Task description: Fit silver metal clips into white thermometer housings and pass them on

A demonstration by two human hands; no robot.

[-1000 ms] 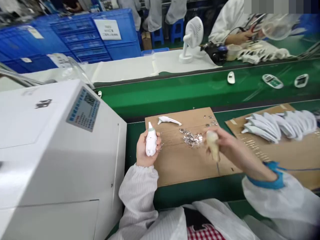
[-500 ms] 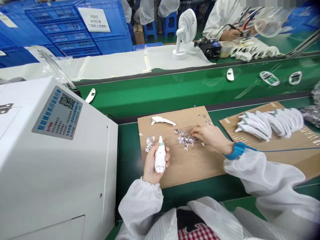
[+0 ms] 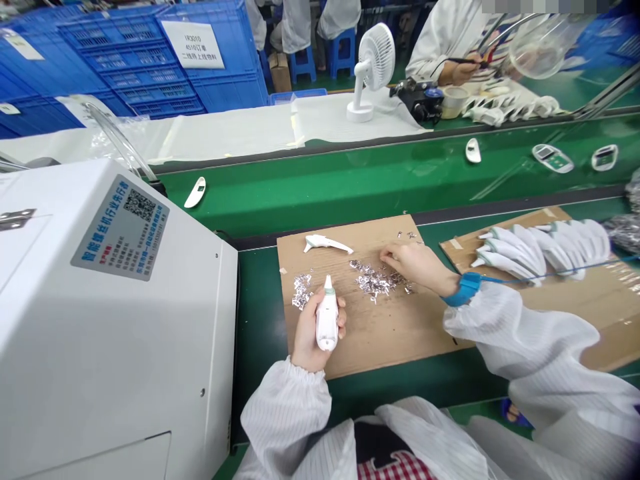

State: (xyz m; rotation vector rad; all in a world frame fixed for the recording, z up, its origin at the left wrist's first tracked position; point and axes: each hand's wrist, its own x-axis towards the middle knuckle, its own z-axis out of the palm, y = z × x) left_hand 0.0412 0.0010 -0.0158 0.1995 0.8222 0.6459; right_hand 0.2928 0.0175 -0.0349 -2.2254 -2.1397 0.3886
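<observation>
My left hand [image 3: 313, 330] is closed round a white thermometer-shaped housing [image 3: 327, 320] with a pale green tip, held upright over a brown cardboard sheet [image 3: 370, 333]. My right hand [image 3: 413, 265] rests with its fingertips pinched at the far edge of a pile of small shiny metal pieces [image 3: 377, 281]. What the fingers grip is too small to see. A blue wrist strap [image 3: 464, 289] with a cord sits on my right wrist. A smaller scatter of metal pieces [image 3: 301, 291] lies by my left hand. One white housing shell [image 3: 325, 244] lies at the cardboard's far edge.
A large white machine [image 3: 110, 313] fills the left. A row of white housings [image 3: 543, 248] lies on a second cardboard at right. Loose parts [image 3: 195, 192] ride the green conveyor [image 3: 350, 180]. Beyond stand a white fan [image 3: 373, 70], blue crates [image 3: 125, 60] and another person [image 3: 450, 40].
A second ago my right hand held a pale tool above the cardboard; it now pinches at the metal pile without it. My left hand with the housing has shifted slightly nearer.
</observation>
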